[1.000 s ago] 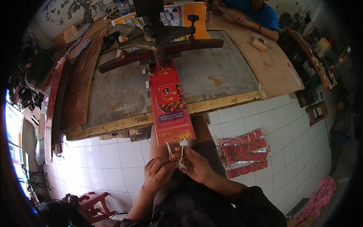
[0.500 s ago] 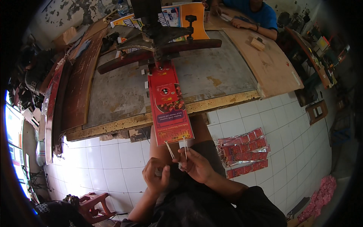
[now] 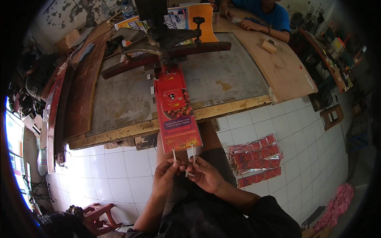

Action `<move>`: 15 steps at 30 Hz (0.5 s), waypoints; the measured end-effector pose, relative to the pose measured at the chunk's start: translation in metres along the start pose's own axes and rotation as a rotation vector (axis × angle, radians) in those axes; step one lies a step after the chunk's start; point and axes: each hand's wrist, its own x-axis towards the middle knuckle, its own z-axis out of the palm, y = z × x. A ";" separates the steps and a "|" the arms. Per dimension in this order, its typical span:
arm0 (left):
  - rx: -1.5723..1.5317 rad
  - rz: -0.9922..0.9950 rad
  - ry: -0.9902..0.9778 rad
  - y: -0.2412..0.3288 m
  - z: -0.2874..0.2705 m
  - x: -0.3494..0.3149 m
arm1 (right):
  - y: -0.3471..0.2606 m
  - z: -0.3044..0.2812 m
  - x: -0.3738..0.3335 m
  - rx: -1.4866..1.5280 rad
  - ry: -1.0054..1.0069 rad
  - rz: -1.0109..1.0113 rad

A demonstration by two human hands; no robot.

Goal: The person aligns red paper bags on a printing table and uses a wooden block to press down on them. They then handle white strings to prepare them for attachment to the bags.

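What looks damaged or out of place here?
The grey tabletop has a ragged tan patch, suggesting wear; the wall at upper left is blotchy, as if peeling. The red strip shows no obvious damage.

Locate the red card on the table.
In the head view, just left of centre: the red card stretches from the dark metal frame across the near table edge, ending short of the left hand and right hand.

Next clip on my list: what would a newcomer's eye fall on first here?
First, the bright red card, jutting past the near edge of the table, with the left hand and right hand at the white strings on its near end. Then the dark metal press standing over the card's far end. Lastly, the red strips fanned on the tiled floor, to the right.
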 end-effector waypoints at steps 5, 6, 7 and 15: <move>-0.145 -0.068 0.053 0.006 0.003 -0.006 | 0.000 0.003 0.000 0.025 -0.013 0.000; -0.152 -0.098 0.070 0.007 0.002 -0.007 | 0.000 0.001 -0.002 0.006 0.002 -0.007; -0.203 -0.085 0.053 0.006 0.002 -0.005 | -0.003 0.001 -0.002 -0.022 0.008 -0.043; -0.290 -0.123 -0.040 0.007 -0.003 0.004 | -0.014 -0.002 0.000 -0.158 0.072 -0.100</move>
